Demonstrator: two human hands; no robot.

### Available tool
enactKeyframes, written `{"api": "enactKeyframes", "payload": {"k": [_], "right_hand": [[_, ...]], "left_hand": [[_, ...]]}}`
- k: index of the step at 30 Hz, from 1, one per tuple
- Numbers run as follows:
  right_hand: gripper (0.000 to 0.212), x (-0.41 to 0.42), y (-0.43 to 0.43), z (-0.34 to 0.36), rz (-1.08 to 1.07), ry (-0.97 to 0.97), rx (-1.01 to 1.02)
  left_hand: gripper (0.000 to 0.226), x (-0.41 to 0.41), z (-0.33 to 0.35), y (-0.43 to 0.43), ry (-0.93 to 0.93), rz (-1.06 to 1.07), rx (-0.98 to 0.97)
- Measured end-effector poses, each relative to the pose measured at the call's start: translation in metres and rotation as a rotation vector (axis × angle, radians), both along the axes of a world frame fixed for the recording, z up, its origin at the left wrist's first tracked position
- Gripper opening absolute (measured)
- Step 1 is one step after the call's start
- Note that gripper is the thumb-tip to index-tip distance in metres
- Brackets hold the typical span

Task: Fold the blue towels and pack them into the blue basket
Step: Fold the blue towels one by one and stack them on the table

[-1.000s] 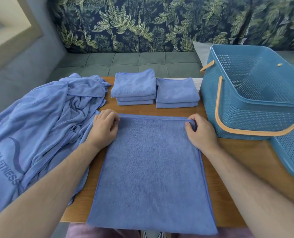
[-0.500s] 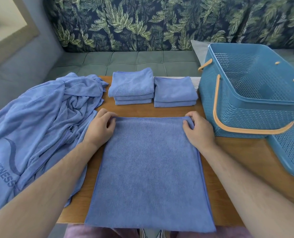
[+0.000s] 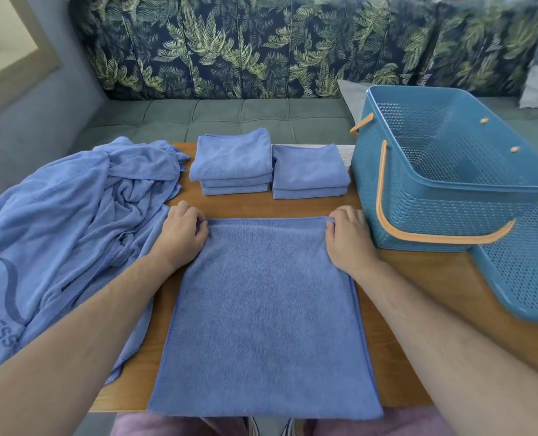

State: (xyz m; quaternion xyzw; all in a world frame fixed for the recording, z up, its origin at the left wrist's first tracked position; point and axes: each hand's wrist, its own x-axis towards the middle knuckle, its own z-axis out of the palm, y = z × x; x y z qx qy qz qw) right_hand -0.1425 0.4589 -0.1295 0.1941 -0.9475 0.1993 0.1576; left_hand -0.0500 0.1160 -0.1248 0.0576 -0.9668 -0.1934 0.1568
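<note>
Towel (image 3: 264, 316) flat on the wooden table (image 3: 434, 278), dead centre, near edge just over the front. Left hand (image 3: 179, 237) grips the far left corner with curled fingers, and right hand (image 3: 349, 240) pinches the far right corner. Beyond them sit two stacks of folded towels side by side, the left stack (image 3: 233, 162) and the right stack (image 3: 308, 171). Blue basket (image 3: 450, 196) stands at the right on the table, its orange handle (image 3: 384, 190) down against the side and its mesh floor showing right through. A blue mesh lid (image 3: 525, 272) lies next to it. Far left, a crumpled heap of blue cloth (image 3: 72, 231) spills over the edge.
</note>
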Motion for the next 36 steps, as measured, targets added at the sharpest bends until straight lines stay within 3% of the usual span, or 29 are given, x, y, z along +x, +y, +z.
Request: {"api": "enactKeyframes", "payload": {"k": [5, 9, 16, 22, 26, 28, 30, 36], "right_hand": [[0.006, 0.015, -0.003, 0.030, 0.111, -0.069, 0.030], [0.003, 0.032, 0.004, 0.071, 0.170, -0.043, -0.128], [0.016, 0.056, 0.033, 0.156, 0.137, -0.259, -0.401], [0.013, 0.105, 0.065, 0.242, 0.205, -0.384, -0.597], [0.026, 0.142, 0.092, 0.297, 0.329, -0.475, -0.510], [0.021, 0.152, 0.098, 0.319, 0.347, -0.455, -0.384], [0.010, 0.156, 0.095, 0.335, 0.340, -0.425, -0.314], [0.004, 0.136, 0.065, 0.345, 0.226, -0.326, -0.253]], "left_hand": [[0.013, 0.009, 0.018, 0.003, -0.059, 0.056, 0.040], [0.009, 0.033, 0.049, -0.005, -0.012, 0.035, 0.174], [0.006, 0.073, 0.135, -0.001, 0.111, 0.017, 0.252], [0.013, 0.123, 0.215, 0.011, 0.237, -0.077, 0.359], [0.016, 0.168, 0.262, 0.013, 0.281, -0.212, 0.423], [0.016, 0.181, 0.281, 0.016, 0.278, -0.229, 0.396], [0.013, 0.184, 0.295, 0.019, 0.265, -0.172, 0.248], [0.008, 0.146, 0.305, 0.015, 0.259, -0.034, -0.021]]}}
